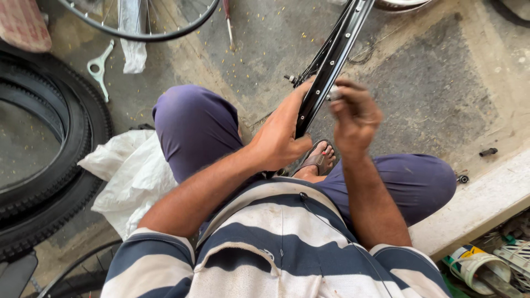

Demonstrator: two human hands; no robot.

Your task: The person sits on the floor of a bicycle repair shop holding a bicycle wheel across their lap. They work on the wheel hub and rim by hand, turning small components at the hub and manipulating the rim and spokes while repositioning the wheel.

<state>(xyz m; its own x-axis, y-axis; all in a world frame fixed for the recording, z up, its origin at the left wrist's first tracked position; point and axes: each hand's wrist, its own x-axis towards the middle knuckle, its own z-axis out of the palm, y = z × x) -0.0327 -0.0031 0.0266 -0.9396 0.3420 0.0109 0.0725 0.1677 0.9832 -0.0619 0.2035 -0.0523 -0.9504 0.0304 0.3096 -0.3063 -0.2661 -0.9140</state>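
At the far left of the concrete floor [441,83] lie stacked black tyres [49,160], with a pale metal bracket [99,69] beyond them and a crumpled white sack [132,171] just beside the person's left knee. Farther off, part of a thin wheel hoop [149,33] curves across the top of the view. Toward the middle, the left hand [279,140] is closed around the black bicycle rim [331,55], which stands tilted on edge between the knees and runs up and away to the far right; the thumb presses along the rim's near side, holding it steady. Just right of it, the right hand [356,116] is pinched narrow on a small pale piece at the rim's edge; the hand is blurred, so what it grips cannot be told, though it looks like a fitting or small tool at a spoke hole. Judged from this, the step in hand is work on one spot of the rim. The next move calls for a firm brace from the left hand and fine finger control from the right. A sandalled foot [320,157] rests below the rim, and at the right a pale concrete step [480,204] borders a heap of bits [486,265].
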